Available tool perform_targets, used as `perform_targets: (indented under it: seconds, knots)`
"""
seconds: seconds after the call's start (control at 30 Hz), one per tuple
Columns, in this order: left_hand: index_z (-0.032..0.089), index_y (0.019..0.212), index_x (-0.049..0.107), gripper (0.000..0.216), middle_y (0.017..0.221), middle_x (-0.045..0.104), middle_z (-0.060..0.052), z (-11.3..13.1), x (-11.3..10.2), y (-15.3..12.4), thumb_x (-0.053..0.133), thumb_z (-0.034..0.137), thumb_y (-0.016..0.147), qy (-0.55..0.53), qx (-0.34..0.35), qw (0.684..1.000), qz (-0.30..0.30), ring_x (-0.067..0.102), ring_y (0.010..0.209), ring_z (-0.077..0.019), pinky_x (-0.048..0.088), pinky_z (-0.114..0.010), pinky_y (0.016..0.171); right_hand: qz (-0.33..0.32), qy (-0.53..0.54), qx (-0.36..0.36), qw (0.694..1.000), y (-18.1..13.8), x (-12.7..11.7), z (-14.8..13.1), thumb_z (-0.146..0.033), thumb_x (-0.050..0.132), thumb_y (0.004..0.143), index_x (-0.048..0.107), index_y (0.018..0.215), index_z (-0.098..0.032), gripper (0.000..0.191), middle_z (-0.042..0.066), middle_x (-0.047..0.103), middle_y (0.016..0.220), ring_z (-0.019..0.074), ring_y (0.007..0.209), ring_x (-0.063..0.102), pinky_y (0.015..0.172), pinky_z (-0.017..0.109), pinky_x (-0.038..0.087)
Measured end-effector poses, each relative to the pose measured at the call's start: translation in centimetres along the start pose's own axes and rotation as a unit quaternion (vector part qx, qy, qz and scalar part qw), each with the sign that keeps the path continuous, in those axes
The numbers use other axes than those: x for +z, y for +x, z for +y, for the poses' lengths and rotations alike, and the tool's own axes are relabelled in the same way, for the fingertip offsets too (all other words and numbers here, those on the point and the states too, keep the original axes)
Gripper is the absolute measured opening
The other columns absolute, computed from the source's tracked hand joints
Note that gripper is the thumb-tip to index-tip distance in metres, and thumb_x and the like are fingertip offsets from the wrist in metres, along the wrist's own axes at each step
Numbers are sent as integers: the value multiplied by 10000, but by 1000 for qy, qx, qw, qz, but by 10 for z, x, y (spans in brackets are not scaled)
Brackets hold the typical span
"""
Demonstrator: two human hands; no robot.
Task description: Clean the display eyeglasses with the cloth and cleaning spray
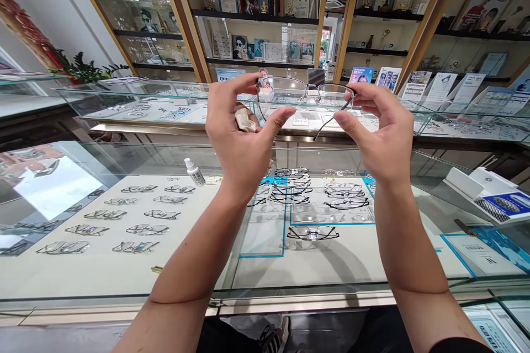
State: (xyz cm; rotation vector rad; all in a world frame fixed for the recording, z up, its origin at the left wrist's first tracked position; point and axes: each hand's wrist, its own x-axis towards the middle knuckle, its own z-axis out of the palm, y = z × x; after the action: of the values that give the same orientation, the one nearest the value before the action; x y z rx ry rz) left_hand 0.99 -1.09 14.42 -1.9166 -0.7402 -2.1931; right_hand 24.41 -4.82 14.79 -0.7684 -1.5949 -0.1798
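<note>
Both my hands hold up a pair of thin dark-framed eyeglasses above the glass counter. My left hand grips the left end of the frame with its fingers, and a crumpled whitish cloth is tucked in its palm. At the other end, my right hand pinches the frame near the hinge, where one temple arm slants down toward the middle. Below, another pair of glasses lies at the counter's front, with several more frames behind it.
A small white spray bottle stands left of my forearm. Rows of glasses lie at the left. An open white box sits at the right. Across the aisle is a second glass display case, with shelves of pictures behind.
</note>
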Motion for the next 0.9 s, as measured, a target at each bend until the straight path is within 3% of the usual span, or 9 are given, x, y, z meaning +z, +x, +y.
perform_targets:
  seconds: [0.37, 0.7, 0.9]
  knots:
    - [366, 1286, 684, 616, 1272, 692, -86, 3, 0, -3, 786, 783, 843, 15, 4, 1000, 3, 657, 1239, -354, 546, -525, 957, -11, -11, -3, 1000, 0, 0, 6, -658, 733, 968, 724, 1341, -366, 474, 69, 772, 1282, 322, 1183, 739, 1098, 615, 611]
    - [300, 1401, 579, 778, 1307, 640, -78, -24, 2, -2, 705, 838, 853, 9, 67, 997, -40, 453, 1478, -408, 468, -628, 1045, -33, -5, 26, 999, 1, -2, 10, -679, 749, 946, 731, 1356, -373, 512, 62, 776, 1354, 311, 1187, 740, 1121, 593, 599]
    - [363, 1329, 665, 699, 1290, 674, -89, -9, 2, -4, 809, 800, 802, -1, 21, 1000, -7, 595, 1354, -399, 538, -578, 1001, -40, -1, 30, 999, 1, -1, 9, -693, 727, 953, 730, 1366, -387, 515, 64, 777, 1340, 322, 1198, 733, 1134, 630, 588]
